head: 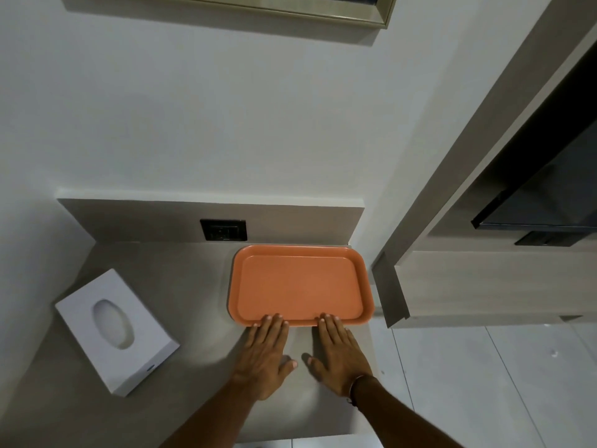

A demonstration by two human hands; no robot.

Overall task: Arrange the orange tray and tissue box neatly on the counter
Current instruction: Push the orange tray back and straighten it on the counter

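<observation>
Desk (155,273) of matte grey, stone-like finish, set into a corner between plain white walls, with a low upstand of the same grey along the back and a black socket plate (223,230) let into it. Pale wood-grain cabinetry (478,282) to the right, with a dark screen (549,202) mounted in its recess; light floor tiles (484,383) beyond the desk's right edge; bottom edge of a framed picture (290,4) high on the wall. Orange tray (300,286) lying flat at the back right of the desk, smooth plastic, rectangular with rounded corners and a shallow raised rim, nothing in it, far edge close to the upstand. White tissue box (116,331) well apart at the left front, lying skewed to the desk edges, flat cardboard with an oval opening on top showing white tissue inside. Left hand (265,354) and right hand (342,354) spread flat, palms down on the desk side by side, fingers extended and gripping nothing, fingertips touching the tray's near rim. Thin dark band around the right wrist.
</observation>
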